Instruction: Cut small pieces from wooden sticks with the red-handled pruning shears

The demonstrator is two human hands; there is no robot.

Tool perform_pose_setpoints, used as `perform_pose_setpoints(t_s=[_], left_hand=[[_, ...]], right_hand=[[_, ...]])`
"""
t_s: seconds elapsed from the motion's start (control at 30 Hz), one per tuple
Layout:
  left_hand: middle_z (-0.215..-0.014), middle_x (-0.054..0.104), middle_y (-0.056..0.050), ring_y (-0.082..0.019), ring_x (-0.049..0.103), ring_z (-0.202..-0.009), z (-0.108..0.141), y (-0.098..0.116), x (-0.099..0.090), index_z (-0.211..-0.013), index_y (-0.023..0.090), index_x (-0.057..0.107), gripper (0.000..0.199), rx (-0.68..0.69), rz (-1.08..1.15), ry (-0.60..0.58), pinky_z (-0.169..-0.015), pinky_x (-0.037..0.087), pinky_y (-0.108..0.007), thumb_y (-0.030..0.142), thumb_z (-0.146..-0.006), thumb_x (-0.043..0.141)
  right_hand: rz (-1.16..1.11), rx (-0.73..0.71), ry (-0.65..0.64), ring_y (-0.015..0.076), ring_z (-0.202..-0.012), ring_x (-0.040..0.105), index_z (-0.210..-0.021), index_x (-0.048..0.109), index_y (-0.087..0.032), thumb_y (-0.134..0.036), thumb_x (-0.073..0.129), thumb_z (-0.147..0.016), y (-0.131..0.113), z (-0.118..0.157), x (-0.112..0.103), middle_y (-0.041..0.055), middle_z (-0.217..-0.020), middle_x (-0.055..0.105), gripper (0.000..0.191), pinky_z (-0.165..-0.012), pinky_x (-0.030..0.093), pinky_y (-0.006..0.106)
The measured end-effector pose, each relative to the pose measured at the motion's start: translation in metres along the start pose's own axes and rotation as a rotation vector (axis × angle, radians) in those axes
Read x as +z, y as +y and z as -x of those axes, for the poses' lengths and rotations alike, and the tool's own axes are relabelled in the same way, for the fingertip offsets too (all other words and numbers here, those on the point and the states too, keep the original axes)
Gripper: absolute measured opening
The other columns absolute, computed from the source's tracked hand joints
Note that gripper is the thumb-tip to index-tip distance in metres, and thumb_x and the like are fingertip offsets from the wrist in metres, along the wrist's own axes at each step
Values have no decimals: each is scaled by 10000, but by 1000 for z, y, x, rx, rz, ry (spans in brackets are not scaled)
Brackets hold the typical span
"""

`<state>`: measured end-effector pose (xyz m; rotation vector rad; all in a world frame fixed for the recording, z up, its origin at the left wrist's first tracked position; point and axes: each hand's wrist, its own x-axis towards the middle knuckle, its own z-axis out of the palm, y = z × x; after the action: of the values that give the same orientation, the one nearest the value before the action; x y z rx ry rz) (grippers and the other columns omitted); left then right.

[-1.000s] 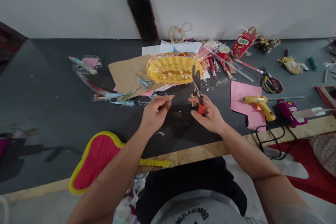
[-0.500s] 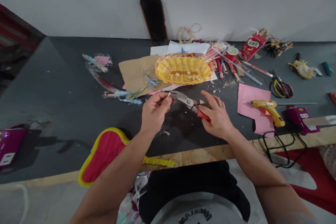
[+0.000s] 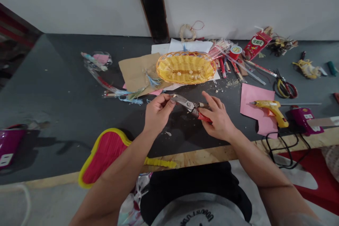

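My right hand (image 3: 217, 117) is wrapped round the red handles of the pruning shears (image 3: 188, 105), its index finger stretched out. Their curved metal blades point left and reach the fingertips of my left hand (image 3: 159, 109). Between thumb and forefinger, my left hand pinches a small pale piece (image 3: 174, 96) against the blades; its kind is too small to make out. Just beyond the hands is a yellow woven basket (image 3: 186, 80) with a few small pale bits in it. Pale crumbs lie on the dark table below the shears.
A phone (image 3: 155, 17) leans on the wall. At right are a yellow glue gun (image 3: 272, 107) on pink paper (image 3: 247, 95), scissors (image 3: 284, 88) and a red drink carton (image 3: 258, 45). A red fan-shaped piece with yellow edging (image 3: 107, 153) lies near my left forearm.
The shears' blades have come a little closer to the pinched piece, and my left hand has shifted slightly right. The view has tilted slightly.
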<state>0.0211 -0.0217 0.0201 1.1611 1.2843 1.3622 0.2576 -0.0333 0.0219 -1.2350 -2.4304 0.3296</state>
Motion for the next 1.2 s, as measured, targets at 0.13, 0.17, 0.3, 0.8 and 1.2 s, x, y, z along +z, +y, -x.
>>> perform_pose_setpoints(t_s=[0.13, 0.17, 0.3, 0.8, 1.2], left_hand=[[-599, 558, 14, -83, 432, -534, 0, -1, -1, -751, 171, 735, 313, 25, -38, -1, -483, 324, -190, 476, -778, 799], [-598, 556, 15, -83, 430, -532, 0, -2, -1, -756, 172, 738, 309, 28, -43, -4, -482, 321, -192, 475, -782, 796], [-562, 518, 26, -88, 422, -513, 0, -3, -2, -745, 176, 728, 308, 34, -38, -14, -477, 317, -204, 474, -797, 785], [-513, 484, 35, -80, 334, -471, 10, 3, 3, -712, 166, 710, 274, -4, -92, 29, -454, 231, -223, 427, -774, 768], [-543, 557, 32, -93, 440, -474, 9, 6, 9, -776, 178, 674, 363, 16, -15, 99, -457, 331, -214, 502, -718, 828]], right_hand=[[-18, -22, 0, 390, -1380, 431, -1158, 707, -208, -131, 586, -815, 1, -1, 1, 171, -1630, 370, 371, -1026, 455, 574], [-24, -29, -6, 381, -1362, 459, -1160, 702, -207, -141, 580, -832, 1, -1, 1, 173, -1614, 399, 356, -1020, 466, 565], [-43, -37, -51, 338, -1236, 590, -1119, 678, -200, -186, 531, -913, -1, -3, 0, 171, -1526, 524, 254, -968, 518, 520], [-33, 11, -52, 287, -1083, 659, -1445, 469, -169, -121, 527, -840, 0, -1, 7, 152, -1243, 679, 610, -962, 561, 464], [38, 82, -35, 292, -1076, 642, -1404, 517, -180, -97, 501, -841, -6, -4, 6, 142, -1216, 682, 569, -930, 548, 450]])
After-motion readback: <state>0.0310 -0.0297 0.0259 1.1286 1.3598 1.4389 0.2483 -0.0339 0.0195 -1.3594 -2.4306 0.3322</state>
